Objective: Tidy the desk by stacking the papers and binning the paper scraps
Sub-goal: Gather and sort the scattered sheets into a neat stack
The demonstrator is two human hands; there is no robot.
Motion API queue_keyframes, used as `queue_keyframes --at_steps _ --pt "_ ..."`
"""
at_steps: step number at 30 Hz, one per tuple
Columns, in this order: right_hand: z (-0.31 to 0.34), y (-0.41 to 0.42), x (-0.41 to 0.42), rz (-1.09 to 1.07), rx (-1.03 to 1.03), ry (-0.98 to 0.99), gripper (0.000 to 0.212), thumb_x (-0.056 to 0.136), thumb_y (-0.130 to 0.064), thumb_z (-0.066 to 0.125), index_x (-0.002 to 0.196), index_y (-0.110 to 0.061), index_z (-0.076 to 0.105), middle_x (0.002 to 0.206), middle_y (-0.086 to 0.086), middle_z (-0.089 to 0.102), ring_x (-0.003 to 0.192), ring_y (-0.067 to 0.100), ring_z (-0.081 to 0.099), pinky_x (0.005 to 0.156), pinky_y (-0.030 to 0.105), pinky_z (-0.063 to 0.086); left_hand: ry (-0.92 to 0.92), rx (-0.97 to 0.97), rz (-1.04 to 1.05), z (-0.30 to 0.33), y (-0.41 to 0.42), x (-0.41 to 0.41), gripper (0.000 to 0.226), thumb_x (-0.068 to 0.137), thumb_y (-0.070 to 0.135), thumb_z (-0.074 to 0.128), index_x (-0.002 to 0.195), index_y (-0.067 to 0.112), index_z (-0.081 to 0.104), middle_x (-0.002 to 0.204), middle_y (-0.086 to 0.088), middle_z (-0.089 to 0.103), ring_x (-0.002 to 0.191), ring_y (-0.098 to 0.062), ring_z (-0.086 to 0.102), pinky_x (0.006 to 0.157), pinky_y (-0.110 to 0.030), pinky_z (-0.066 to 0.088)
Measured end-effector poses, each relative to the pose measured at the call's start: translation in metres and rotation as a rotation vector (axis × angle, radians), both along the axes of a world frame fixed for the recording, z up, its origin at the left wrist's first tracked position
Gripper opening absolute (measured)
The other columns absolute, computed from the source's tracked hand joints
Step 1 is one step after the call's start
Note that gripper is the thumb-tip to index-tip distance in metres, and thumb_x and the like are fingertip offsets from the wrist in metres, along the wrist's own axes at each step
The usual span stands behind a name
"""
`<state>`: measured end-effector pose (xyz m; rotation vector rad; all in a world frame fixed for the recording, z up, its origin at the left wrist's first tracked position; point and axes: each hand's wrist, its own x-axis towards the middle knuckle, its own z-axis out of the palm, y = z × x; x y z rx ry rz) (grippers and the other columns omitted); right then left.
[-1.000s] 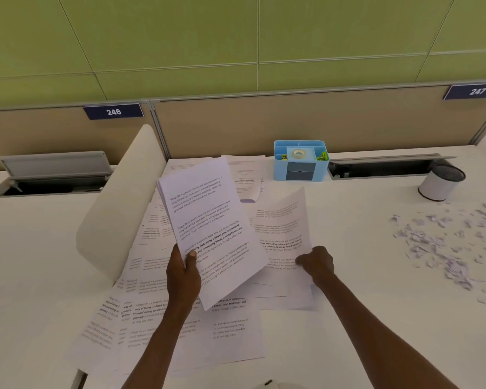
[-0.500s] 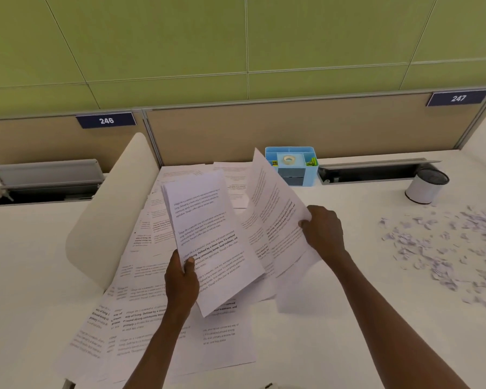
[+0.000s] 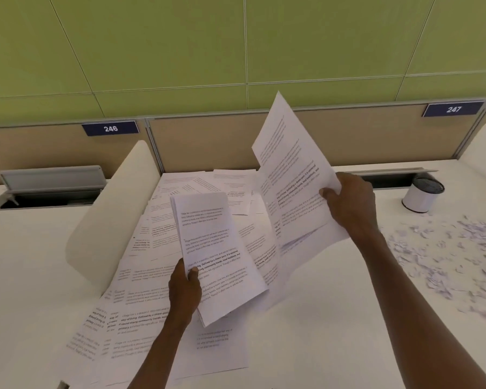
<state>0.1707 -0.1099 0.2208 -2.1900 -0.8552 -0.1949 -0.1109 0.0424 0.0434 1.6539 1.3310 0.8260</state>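
My left hand (image 3: 184,290) grips a thin stack of printed sheets (image 3: 216,248) by its lower left edge, held tilted above the desk. My right hand (image 3: 351,204) pinches the right edge of several more printed sheets (image 3: 292,175), lifted high and fanned upward toward the partition. Loose printed papers (image 3: 152,290) lie spread over the white desk beneath both hands, from the back wall to the front edge. Small torn paper scraps (image 3: 446,256) are scattered across the desk on the right.
A white cup-shaped bin with a dark rim (image 3: 422,196) stands at the back right near the scraps. A curved white divider (image 3: 107,220) rises left of the papers. Cable trays with a raised grey lid (image 3: 51,181) run along the beige partition.
My right hand has picked sheets up off the desk and raised them higher and to the right. The left hand keeps its stack in about the same place. The blue organiser is now hidden behind the raised sheets.
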Motion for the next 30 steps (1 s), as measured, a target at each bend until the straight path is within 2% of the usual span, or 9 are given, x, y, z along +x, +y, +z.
queue_keyframes --at_steps 6,10,12,16,19,21,24,27,30 --pt "0.011 -0.002 0.002 0.091 0.204 0.216 0.023 0.082 -0.02 0.071 0.101 -0.008 0.071 0.096 0.005 0.071 0.081 0.023 0.064 0.07 0.03 0.048 -0.032 -0.084 -0.036 0.007 -0.005 0.011 0.041 0.101 0.011 0.051 0.141 0.019 0.045 0.131 -0.008 0.058 0.112 -0.029 0.06 0.093 -0.051 0.054" --pt "-0.008 0.003 -0.004 0.17 0.274 0.505 0.022 0.08 -0.017 0.074 0.1 -0.01 0.071 0.094 0.004 0.073 0.08 0.02 0.07 0.069 0.03 0.056 -0.215 -0.163 -0.129 0.018 -0.011 0.016 0.032 0.1 0.009 0.052 0.119 0.035 0.057 0.115 0.013 0.067 0.103 -0.011 0.065 0.076 -0.023 0.054" --pt "-0.026 0.006 -0.012 0.2 0.287 0.624 0.025 0.081 -0.017 0.075 0.104 -0.01 0.07 0.097 0.006 0.073 0.079 0.021 0.071 0.066 0.028 0.056 -0.311 -0.197 -0.218 0.027 -0.013 0.017 0.035 0.099 0.008 0.054 0.113 0.04 0.061 0.111 0.017 0.071 0.1 -0.004 0.068 0.076 -0.019 0.055" --pt "-0.069 0.011 -0.026 0.254 0.135 0.748 0.024 0.08 -0.018 0.076 0.101 -0.009 0.068 0.099 0.008 0.073 0.081 0.022 0.071 0.071 0.035 0.059 -0.381 -0.265 -0.38 0.037 -0.016 0.017 0.021 0.092 0.029 0.064 0.112 0.033 0.07 0.109 0.0 0.075 0.1 -0.021 0.072 0.075 -0.032 0.059" --pt "-0.091 0.011 -0.026 0.32 -0.039 0.79 0.021 0.076 -0.024 0.08 0.091 -0.012 0.07 0.096 0.004 0.074 0.078 0.017 0.071 0.065 0.026 0.056 -0.389 -0.28 -0.382 0.038 -0.015 0.014 0.015 0.087 0.033 0.06 0.095 0.03 0.072 0.096 -0.011 0.075 0.091 -0.037 0.072 0.067 -0.039 0.059" --pt "-0.094 0.009 -0.022 0.383 -0.135 0.813 0.024 0.075 -0.033 0.08 0.09 -0.016 0.072 0.094 0.0 0.075 0.076 0.015 0.071 0.063 0.022 0.054 -0.367 -0.282 -0.427 0.037 -0.014 0.012 0.019 0.087 0.03 0.059 0.101 0.032 0.072 0.102 -0.008 0.076 0.094 -0.032 0.073 0.073 -0.045 0.061" --pt "-0.09 0.008 -0.017 0.37 -0.139 0.857 0.033 0.077 -0.047 0.075 0.095 -0.021 0.067 0.094 -0.008 0.072 0.081 0.015 0.069 0.059 0.023 0.052 -0.372 -0.283 -0.477 0.039 -0.018 0.011 0.028 0.084 0.028 0.062 0.11 0.034 0.071 0.11 -0.004 0.075 0.099 -0.024 0.072 0.075 -0.038 0.061" --pt "-0.094 0.013 -0.018 0.346 0.002 0.9 0.037 0.079 -0.032 0.077 0.108 -0.013 0.064 0.104 0.0 0.071 0.092 0.025 0.069 0.07 0.038 0.058 -0.351 -0.283 -0.489 0.039 -0.021 0.016 0.031 0.087 0.024 0.063 0.116 0.035 0.069 0.113 0.0 0.074 0.102 -0.021 0.072 0.074 -0.032 0.06" --pt "-0.104 0.015 -0.033 0.273 0.154 0.887 0.025 0.08 -0.01 0.075 0.103 -0.007 0.068 0.103 0.009 0.073 0.088 0.026 0.07 0.083 0.045 0.057 -0.349 -0.32 -0.408 0.034 -0.023 0.026 0.024 0.097 0.024 0.059 0.112 0.039 0.071 0.111 0.004 0.075 0.105 -0.019 0.07 0.083 -0.036 0.06"
